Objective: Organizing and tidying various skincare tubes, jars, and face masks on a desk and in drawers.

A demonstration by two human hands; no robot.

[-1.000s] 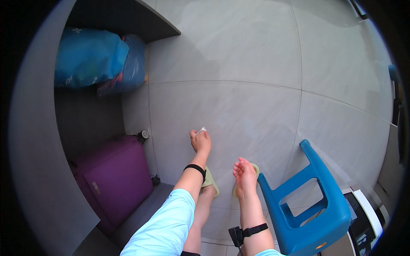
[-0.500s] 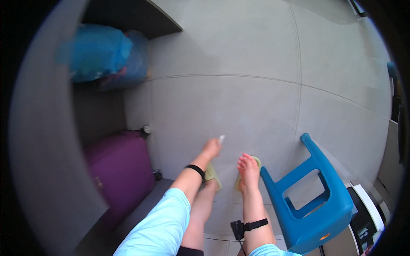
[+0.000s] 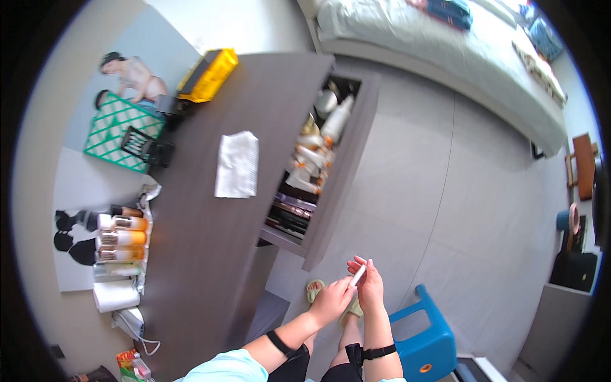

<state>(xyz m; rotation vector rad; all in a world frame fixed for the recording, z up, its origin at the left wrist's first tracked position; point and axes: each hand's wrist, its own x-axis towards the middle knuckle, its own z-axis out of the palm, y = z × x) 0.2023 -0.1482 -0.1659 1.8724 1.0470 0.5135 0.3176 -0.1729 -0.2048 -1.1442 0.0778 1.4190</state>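
Note:
A slim white stick-like object [image 3: 358, 275], its kind unclear, is gripped in the closed fingers of my left hand [image 3: 333, 299]. Beside it, my right hand [image 3: 371, 288] is held palm up with its fingers stretched, and the stick's far end lies over or against it; whether they touch I cannot tell. Both hands are above my feet in green slippers [image 3: 314, 290]. Ahead and to the left, an open drawer [image 3: 340, 197] sticks out of a dark wooden dresser [image 3: 197, 254], packed with white tubes and bottles [image 3: 312, 159] and slim dark items.
A folded white cloth [image 3: 237, 165] lies on the dresser top. Near the wall stand several orange-and-white bottles [image 3: 124, 237], a green-and-white box [image 3: 121, 134] and a yellow package [image 3: 209, 75]. At my right is a blue plastic stool [image 3: 423, 337]; a bed [image 3: 439, 57] stands at the back.
My view has risen from the floor, suitcase and blue bag to the dresser and open drawer. My left hand has come up with the white stick, and my right hand has come in beside it.

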